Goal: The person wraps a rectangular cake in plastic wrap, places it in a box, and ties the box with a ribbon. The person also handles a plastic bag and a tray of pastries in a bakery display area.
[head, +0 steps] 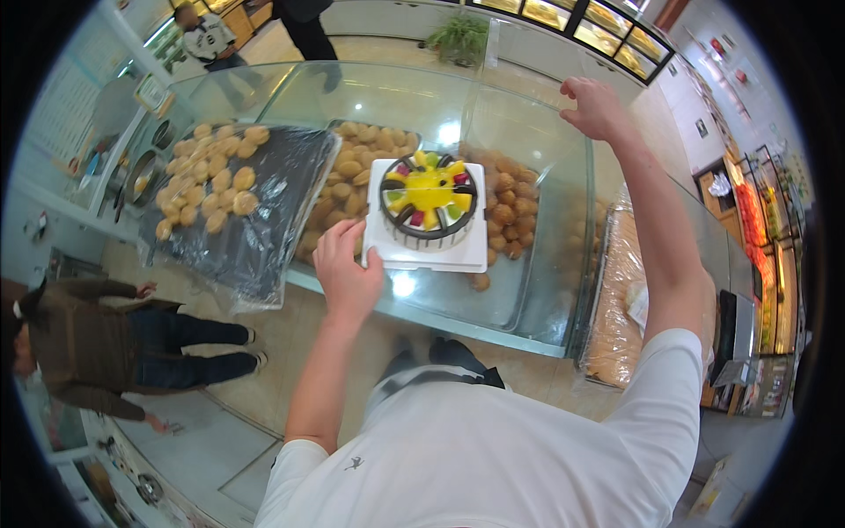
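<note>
A round cream cake stands upright on a square white cake base on the glass counter. Yellow fruit covers its middle, with green and red fruit pieces and dark biscuits around it. Dark drips run down its side. My left hand grips the base at its left edge, thumb on the near-left corner. Raised beyond the cake to the right is my right hand, fingers curled. Faint clear edges, perhaps transparent plastic, show left of that hand; whether it holds them is unclear.
Left of the cake, a plastic-wrapped dark tray carries small round pastries. Round baked goods lie under the glass counter top. A wrapped pastry tray is at right. One person stands left; others are beyond the counter.
</note>
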`<state>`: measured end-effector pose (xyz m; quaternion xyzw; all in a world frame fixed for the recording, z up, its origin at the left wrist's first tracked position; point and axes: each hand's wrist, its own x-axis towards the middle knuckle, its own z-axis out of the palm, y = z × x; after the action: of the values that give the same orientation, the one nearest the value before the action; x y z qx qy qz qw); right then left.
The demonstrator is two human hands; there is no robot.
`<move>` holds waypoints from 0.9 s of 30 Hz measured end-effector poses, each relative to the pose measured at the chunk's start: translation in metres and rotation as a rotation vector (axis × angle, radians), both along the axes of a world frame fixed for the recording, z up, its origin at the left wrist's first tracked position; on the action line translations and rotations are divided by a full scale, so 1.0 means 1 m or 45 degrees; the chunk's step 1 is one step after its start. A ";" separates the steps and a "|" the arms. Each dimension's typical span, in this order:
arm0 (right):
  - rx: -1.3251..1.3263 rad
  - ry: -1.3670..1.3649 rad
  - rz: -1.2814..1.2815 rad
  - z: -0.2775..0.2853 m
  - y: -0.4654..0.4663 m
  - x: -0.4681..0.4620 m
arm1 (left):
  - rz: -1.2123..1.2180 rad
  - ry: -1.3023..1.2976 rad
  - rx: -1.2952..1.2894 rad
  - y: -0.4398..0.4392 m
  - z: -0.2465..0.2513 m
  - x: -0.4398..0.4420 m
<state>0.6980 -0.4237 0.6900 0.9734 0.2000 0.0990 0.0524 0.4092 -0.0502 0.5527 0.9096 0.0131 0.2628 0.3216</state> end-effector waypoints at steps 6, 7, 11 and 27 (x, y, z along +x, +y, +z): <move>-0.045 -0.042 -0.111 0.001 -0.055 -0.031 | -0.600 -0.248 -0.740 -0.155 0.104 0.082; -0.039 -0.031 -0.116 0.000 -0.062 -0.034 | -0.619 -0.244 -0.824 -0.171 0.117 0.112; 0.142 -0.082 -0.046 -0.008 -0.090 -0.043 | -0.644 0.074 -0.989 -0.199 0.149 0.249; 1.118 0.217 0.003 0.017 -0.170 -0.022 | 0.151 1.384 -1.450 -0.222 0.018 0.314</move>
<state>0.6757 -0.5936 0.7074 0.9078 0.1439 0.0942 -0.3825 0.7231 -0.2726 0.5712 0.6036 0.3495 -0.2492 0.6719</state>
